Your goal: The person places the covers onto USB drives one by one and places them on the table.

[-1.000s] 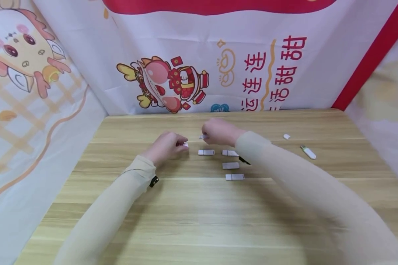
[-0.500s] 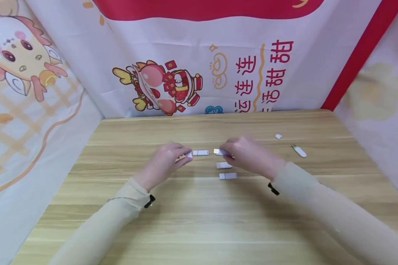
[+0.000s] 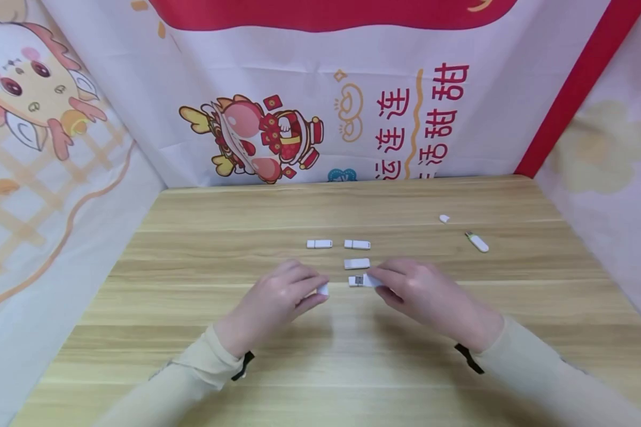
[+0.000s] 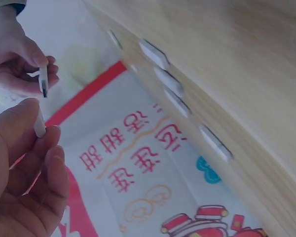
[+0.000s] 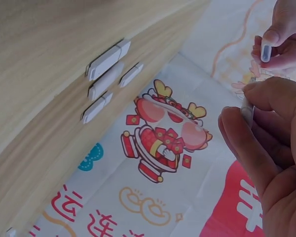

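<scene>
My left hand (image 3: 280,299) pinches a small white USB stick cap (image 4: 40,124) between thumb and fingertips. Opposite it, my right hand (image 3: 430,290) pinches a white USB stick (image 3: 372,280), its bare metal plug pointing left at the cap. A gap separates plug and cap, and both are held up above the table. In the head view the plug overlaps the nearest of several white USB sticks on the table. Behind that one lie another stick (image 3: 357,264), a capped stick (image 3: 357,244) and a capped stick (image 3: 319,244) to its left.
At the right of the wooden table (image 3: 219,219) lies a white and green USB stick (image 3: 478,242) with its plug bare. A small white cap (image 3: 444,219) lies just behind it. A printed cloth (image 3: 278,65) hangs along the table's back edge.
Both hands have come back toward the near side of the table, still holding cap and USB stick. The right hand has swung from the back middle to face the left hand, uncovering the sticks behind.
</scene>
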Available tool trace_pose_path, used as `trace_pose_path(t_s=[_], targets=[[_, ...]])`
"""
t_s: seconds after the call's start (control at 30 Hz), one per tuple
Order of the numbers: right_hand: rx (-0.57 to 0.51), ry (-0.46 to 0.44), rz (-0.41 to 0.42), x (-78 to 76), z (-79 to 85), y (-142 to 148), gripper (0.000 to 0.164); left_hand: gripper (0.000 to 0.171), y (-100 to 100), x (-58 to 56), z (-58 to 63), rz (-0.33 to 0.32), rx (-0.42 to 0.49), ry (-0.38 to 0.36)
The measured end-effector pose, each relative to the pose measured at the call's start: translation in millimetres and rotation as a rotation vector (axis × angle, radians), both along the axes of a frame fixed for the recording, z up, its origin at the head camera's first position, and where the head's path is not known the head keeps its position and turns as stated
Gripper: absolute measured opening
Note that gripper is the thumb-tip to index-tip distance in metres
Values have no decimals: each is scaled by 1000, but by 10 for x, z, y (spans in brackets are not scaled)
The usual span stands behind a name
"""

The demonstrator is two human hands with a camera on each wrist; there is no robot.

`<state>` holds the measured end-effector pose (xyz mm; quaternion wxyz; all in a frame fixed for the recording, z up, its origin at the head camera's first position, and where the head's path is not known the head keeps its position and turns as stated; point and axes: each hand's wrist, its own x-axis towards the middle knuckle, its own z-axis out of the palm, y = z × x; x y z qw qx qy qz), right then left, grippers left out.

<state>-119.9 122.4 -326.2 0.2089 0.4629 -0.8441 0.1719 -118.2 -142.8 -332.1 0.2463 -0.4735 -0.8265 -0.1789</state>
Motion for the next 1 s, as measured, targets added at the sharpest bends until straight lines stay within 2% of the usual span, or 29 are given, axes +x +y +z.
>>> trace_pose_path(t_s=[0.17, 0.33, 0.57, 0.67, 0.8, 1.0], targets=[[-29, 44, 6, 163, 29, 23, 33, 23, 107, 163, 81, -72, 57, 77], [-45, 28, -1, 310, 45, 24, 36, 22, 173, 261, 118, -78, 70, 106], [-93, -26, -9, 455, 47, 14, 39, 21, 210, 314, 122, -56, 39, 127], [-101, -56, 1, 488, 42, 21, 32, 21, 223, 333, 119, -52, 28, 114], [-117, -57, 26, 513, 28, 27, 25, 21, 241, 347, 109, -49, 26, 113], [-138, -48, 53, 539, 23, 34, 24, 21, 261, 362, 93, -46, 10, 96]])
